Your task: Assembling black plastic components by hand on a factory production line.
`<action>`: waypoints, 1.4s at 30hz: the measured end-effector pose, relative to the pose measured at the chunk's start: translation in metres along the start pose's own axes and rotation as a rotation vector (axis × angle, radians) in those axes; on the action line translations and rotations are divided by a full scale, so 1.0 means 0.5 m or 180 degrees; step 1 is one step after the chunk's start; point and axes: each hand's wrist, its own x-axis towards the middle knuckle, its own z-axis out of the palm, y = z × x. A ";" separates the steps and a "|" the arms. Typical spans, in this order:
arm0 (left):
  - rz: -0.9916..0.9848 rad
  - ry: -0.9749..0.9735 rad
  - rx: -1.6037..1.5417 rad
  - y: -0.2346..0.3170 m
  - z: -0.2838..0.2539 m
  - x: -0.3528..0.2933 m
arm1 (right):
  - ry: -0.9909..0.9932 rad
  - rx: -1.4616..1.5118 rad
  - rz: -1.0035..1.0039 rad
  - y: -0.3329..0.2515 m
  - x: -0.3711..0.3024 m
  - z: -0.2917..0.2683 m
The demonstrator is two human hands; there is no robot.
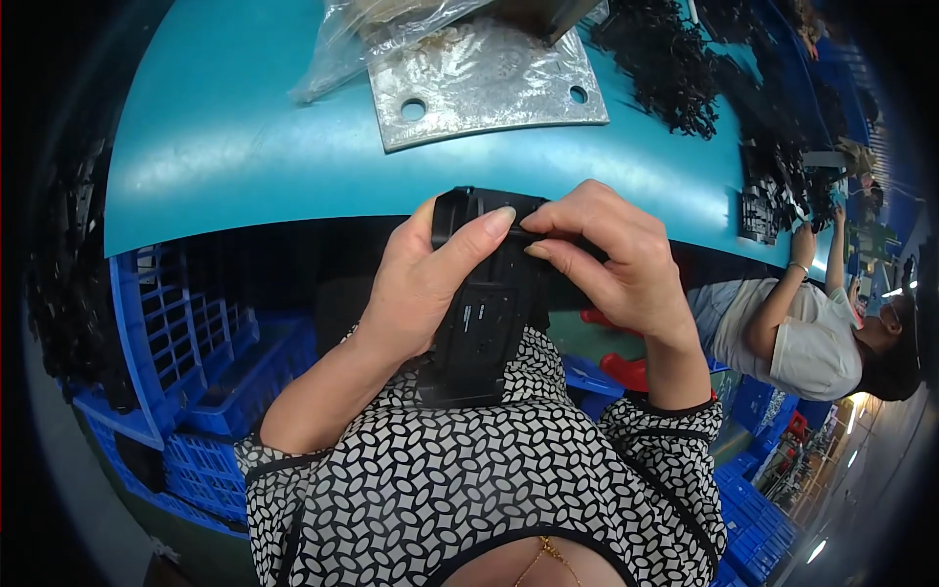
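Head view: in the middle of the frame, the left hand (416, 284) wraps around a long black plastic part (479, 313) to keep it steady, while the right hand (611, 259) pinches its top end. Above lies a teal table (245, 147) with a metal plate (479, 83).

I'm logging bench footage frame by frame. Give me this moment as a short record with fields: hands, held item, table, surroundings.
left hand: wraps the long black moulded plastic part from its left side
right hand: fingertips pinch the part's upper end
table: teal tabletop bearing a grey metal plate with holes, a clear plastic bag and a heap of small black plastic pieces
surroundings: blue plastic crates at lower left; another person in a white shirt at right
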 end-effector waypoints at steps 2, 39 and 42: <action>0.0215 0.0037 0.0077 -0.002 -0.004 -0.009 | 0.0283 -0.0078 -0.0212 -0.004 -0.003 0.011; 0.1704 -0.0784 0.2583 0.065 0.040 -0.015 | 0.1358 0.0253 0.0188 -0.004 0.010 0.064; 0.1723 -0.0195 0.2525 0.058 0.041 -0.007 | 0.1670 0.1615 0.1135 -0.014 0.003 0.053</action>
